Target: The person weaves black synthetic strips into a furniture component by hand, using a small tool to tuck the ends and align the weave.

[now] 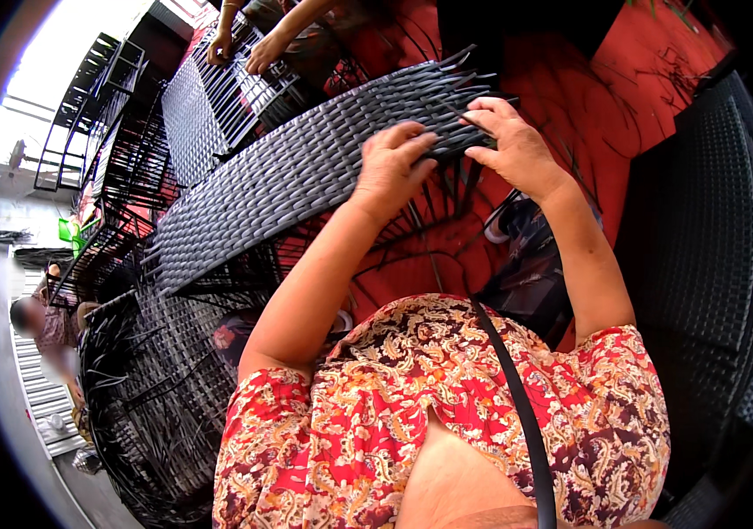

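A long panel of grey woven wicker strips lies slantwise in front of me, its loose strip ends fanning out at the far right. My left hand rests at the panel's near edge close to those ends. Its fingers are curled together, and what they grip, if anything, is hidden. Just to the right, my right hand closes its thumb and fingers on a thin dark wicker strip at the frayed end.
Beyond the panel, another person's hands work on a second woven piece. Black metal frames stack up at the left. A woven piece with loose strips stands at lower left, and a dark woven piece at right. Strips litter the red floor.
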The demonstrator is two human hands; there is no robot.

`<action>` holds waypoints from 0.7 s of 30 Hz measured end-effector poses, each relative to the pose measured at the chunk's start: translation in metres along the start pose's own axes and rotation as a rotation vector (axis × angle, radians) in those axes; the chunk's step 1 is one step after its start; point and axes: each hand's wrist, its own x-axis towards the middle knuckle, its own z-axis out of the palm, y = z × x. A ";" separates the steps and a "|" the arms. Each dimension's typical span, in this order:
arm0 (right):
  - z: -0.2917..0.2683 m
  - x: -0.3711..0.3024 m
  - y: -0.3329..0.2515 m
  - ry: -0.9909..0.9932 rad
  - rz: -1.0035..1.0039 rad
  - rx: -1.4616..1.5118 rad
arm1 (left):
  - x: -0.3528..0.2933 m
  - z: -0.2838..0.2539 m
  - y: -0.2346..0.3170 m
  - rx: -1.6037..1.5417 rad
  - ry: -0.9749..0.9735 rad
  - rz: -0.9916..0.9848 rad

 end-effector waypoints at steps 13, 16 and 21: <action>0.013 0.028 -0.025 -0.378 0.043 -0.359 | -0.043 -0.040 -0.021 0.573 -0.141 -0.385; 0.016 0.030 -0.024 -0.400 0.064 -0.331 | -0.043 -0.040 -0.025 0.563 -0.135 -0.366; 0.030 0.042 -0.030 -0.365 -0.057 -0.345 | -0.048 -0.039 -0.029 0.562 -0.094 -0.354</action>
